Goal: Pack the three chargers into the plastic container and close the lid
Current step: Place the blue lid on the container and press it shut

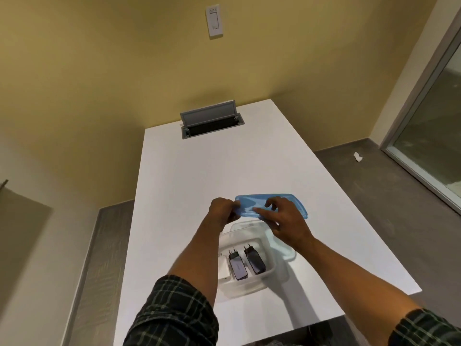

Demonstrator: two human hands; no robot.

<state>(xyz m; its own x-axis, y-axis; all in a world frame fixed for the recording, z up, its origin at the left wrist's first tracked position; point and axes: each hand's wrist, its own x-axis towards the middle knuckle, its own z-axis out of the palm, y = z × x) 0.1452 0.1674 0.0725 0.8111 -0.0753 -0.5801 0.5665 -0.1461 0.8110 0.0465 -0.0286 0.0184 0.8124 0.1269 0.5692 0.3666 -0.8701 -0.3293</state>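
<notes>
head | lid [272, 205] held above far end of box [249, 258] | left hand [222, 211] pinches lid's left edge | right hand [284, 221] grips near edge, fingers spread | three chargers [239, 264] side by side in box on table [199, 176]

Two bare arms show, each with a dark sleeve [174, 313] with thin pale green checks. The sleeves are pushed up near the elbows.

White table [189, 176], open grey cable hatch [210, 122] at its far end, wall switch [214, 20], white scrap [358, 156] on floor
</notes>
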